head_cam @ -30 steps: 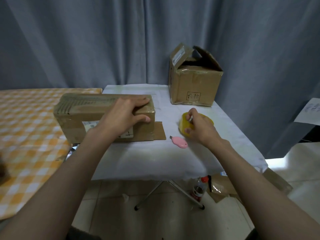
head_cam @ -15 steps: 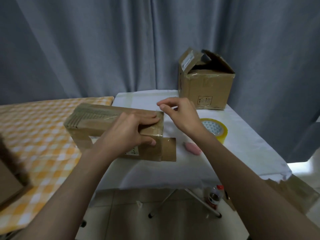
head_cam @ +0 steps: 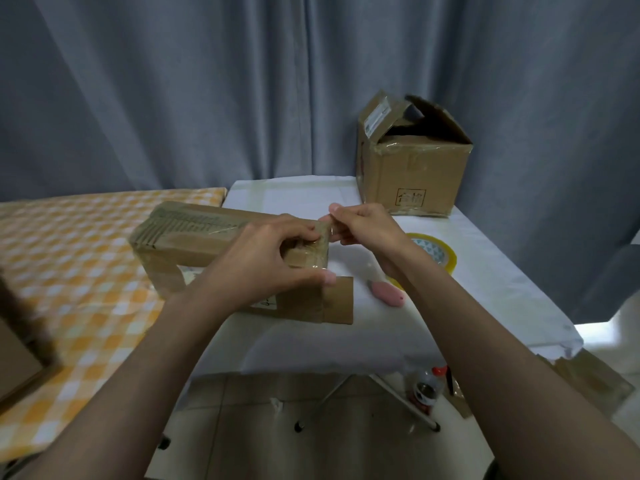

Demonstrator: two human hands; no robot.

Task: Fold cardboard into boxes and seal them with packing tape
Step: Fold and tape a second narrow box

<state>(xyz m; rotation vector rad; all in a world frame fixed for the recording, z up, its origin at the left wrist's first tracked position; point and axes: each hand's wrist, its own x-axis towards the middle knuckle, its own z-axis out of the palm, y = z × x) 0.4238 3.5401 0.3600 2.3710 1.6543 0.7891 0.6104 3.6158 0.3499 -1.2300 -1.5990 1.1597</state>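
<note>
head view: a white-covered table [head_cam: 485, 271] stands before grey curtains [head_cam: 207, 98]. the left hand [head_cam: 263, 265] grips the long cardboard box [head_cam: 194, 237] at the table's left edge; the right hand [head_cam: 367, 226] pinches its top right corner. the tape roll [head_cam: 445, 252] lies near the right edge.

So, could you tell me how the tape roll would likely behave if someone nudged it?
The tape roll lies flat on the white tablecloth, so it would probably slide, not roll. Its hollow core suggests it is fairly light. The loose cloth might wrinkle under it.
</note>
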